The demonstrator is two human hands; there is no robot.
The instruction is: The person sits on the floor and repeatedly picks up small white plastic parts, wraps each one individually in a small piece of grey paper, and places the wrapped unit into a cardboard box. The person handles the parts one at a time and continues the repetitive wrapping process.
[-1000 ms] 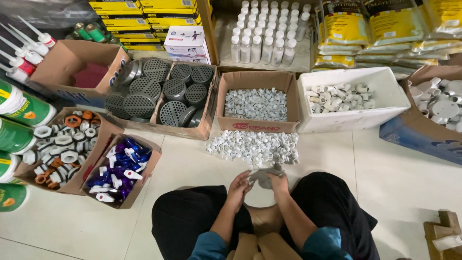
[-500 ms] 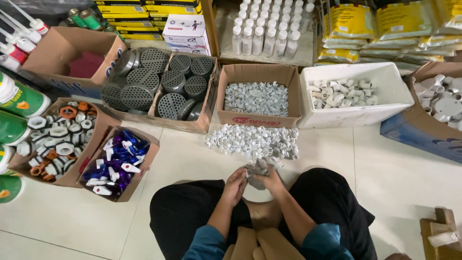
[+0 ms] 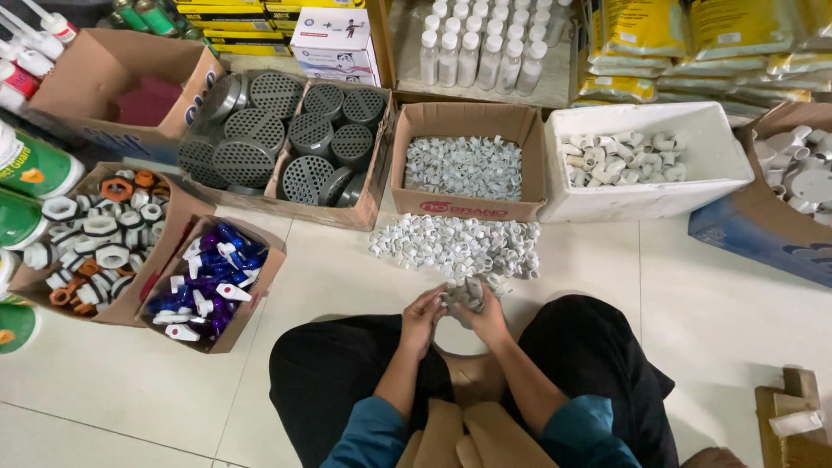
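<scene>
Left hand (image 3: 422,314) and right hand (image 3: 487,314): both closed round a small bunch of grey-white plastic clips (image 3: 464,295), held above the lap. Heap of small white plastic clips (image 3: 455,245): on pale tiled floor (image 3: 728,295), just beyond hands, before brown cardboard box (image 3: 466,161).

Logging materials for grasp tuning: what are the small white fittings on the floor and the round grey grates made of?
White fittings: likely moulded plastic, matte white, uniform colour, no metallic glint. Grey grates: probably plastic too, dull grey with even perforations, though painted metal cannot be ruled out.
</scene>
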